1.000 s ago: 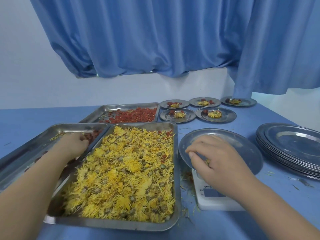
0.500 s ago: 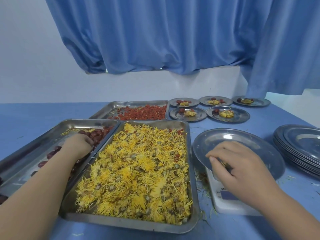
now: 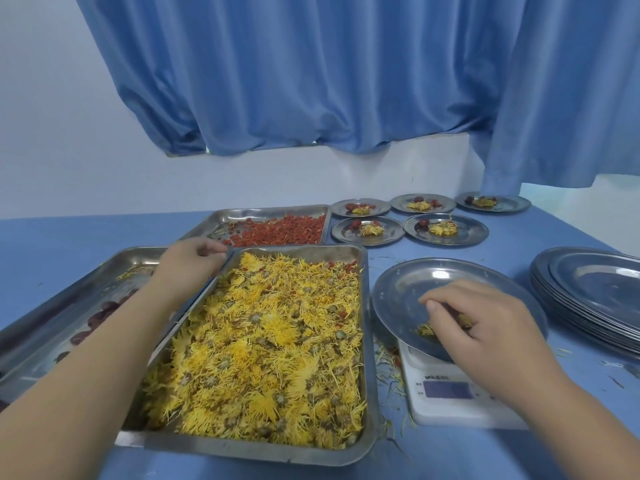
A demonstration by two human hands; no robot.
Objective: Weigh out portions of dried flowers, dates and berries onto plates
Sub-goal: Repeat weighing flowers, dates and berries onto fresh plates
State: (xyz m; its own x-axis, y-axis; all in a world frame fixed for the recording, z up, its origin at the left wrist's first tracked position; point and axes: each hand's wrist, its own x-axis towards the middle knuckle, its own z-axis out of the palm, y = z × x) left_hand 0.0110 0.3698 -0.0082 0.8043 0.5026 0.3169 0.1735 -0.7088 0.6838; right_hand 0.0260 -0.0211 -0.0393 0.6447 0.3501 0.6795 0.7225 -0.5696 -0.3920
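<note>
At lower right, the right hand (image 3: 485, 327) pinches dried flowers (image 3: 424, 330) on the plate (image 3: 408, 285) atop the scale (image 3: 450, 400); the left hand (image 3: 188, 263) hovers centre-left, fingers curled.

Dark brand mark on white scale (image 3: 450, 407), too blurred to read.

We take this for a plain food-portioning workroom. A blue counter (image 3: 86, 233) carries a large steel tray (image 3: 242, 451) heaped with dried flowers (image 3: 270, 341), a white digital scale (image 3: 450, 407) and, at right, a stack of steel plates (image 3: 595, 292). Beyond hangs a blue curtain (image 3: 311, 81) on a bare white wall (image 3: 52, 133).
</note>
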